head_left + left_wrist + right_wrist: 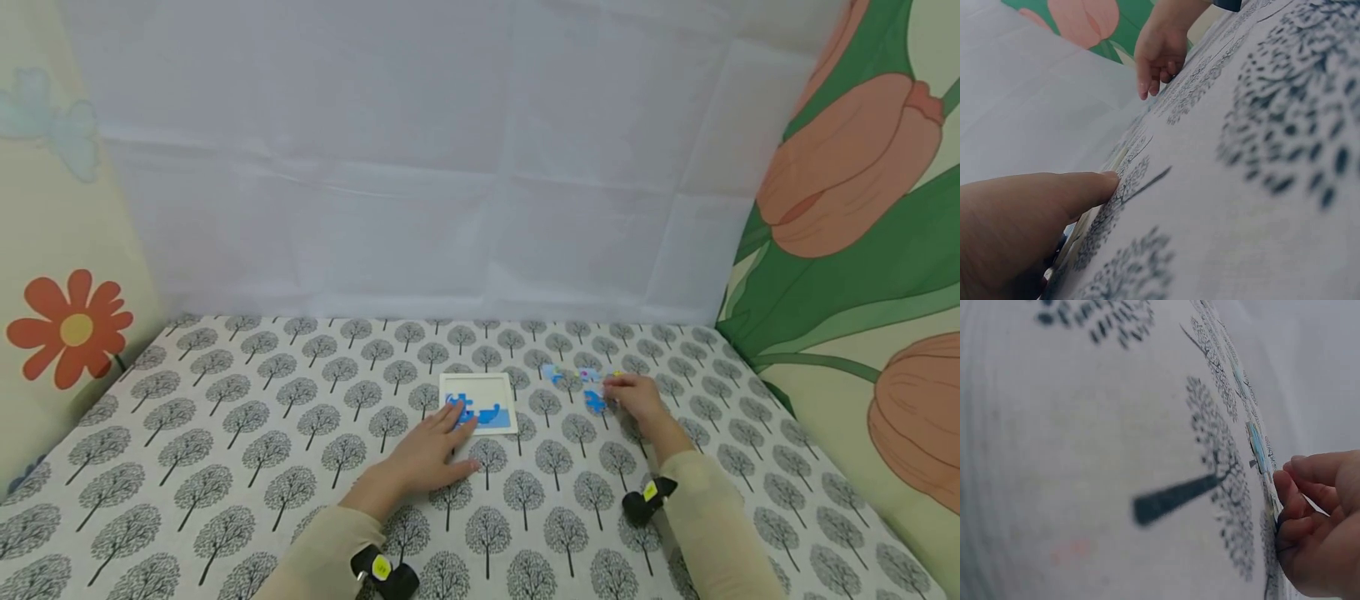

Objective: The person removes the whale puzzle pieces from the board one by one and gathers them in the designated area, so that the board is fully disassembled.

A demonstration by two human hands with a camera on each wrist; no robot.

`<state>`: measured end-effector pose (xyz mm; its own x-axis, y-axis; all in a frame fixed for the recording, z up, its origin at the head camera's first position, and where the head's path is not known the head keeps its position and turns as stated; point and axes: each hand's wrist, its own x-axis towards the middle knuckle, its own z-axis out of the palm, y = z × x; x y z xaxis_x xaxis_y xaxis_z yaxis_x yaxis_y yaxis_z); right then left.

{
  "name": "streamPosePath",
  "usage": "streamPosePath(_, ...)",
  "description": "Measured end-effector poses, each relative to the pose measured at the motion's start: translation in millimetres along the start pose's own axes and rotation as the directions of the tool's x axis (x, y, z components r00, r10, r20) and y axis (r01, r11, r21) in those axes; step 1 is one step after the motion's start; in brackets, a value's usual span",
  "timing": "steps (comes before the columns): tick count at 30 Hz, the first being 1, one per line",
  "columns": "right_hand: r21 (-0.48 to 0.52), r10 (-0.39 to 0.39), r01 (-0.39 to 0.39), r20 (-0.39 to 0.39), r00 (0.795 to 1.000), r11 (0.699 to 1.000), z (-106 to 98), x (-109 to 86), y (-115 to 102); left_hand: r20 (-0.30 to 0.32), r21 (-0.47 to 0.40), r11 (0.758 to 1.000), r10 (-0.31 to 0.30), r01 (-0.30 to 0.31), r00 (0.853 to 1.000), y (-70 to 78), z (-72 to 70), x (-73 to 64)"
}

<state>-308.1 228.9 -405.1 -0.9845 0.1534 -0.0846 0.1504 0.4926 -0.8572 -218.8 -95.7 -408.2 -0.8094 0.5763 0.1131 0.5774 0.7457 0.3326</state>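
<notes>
Our straight-fingered left hand point(433, 450) is touching a white-framed puzzle point(486, 388); a blue jigsaw piece point(594, 402) is lying beside our curled right hand point(636, 402), grip unclear.

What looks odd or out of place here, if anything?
Nothing stands out. The partly filled puzzle frame lies flat, the left hand over one corner; loose pieces lie right of the frame, near the right hand, which seems ordinary.

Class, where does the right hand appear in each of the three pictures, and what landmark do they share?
Head: right hand right of centre, beside a blue puzzle piece.
Left wrist: right hand at the top, near the middle.
Right wrist: right hand at the lower right edge.
Shared landmark: tree-print cloth.
</notes>
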Motion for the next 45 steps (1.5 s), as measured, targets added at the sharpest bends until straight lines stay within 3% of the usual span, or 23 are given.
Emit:
streamPosePath(12,-0.047,0.039,-0.037,0.027,0.999,0.998,1.4,0.0,-27.2,-0.041,-0.074,0.996,-0.044,0.041,0.998,-2.7,2.0,1.2)
streamPosePath(19,-0.027,-0.059,0.062,0.12,0.991,0.998,13.1,-5.0,-43.2,-0.057,-0.075,0.996,-0.053,0.048,0.997,-4.8,2.0,0.7)
streamPosePath(35,0.09,-0.209,0.191,0.285,0.935,0.977,85.6,-17.3,-76.5,-0.046,0.004,0.999,0.038,-0.038,0.998,0.9,-3.4,-9.4)
streamPosePath(45,0.108,-0.163,0.132,0.372,0.914,0.985,123.2,-21.1,-89.8,-0.009,-0.005,0.996,0.09,-0.09,0.996,3.1,-1.1,-11.7)
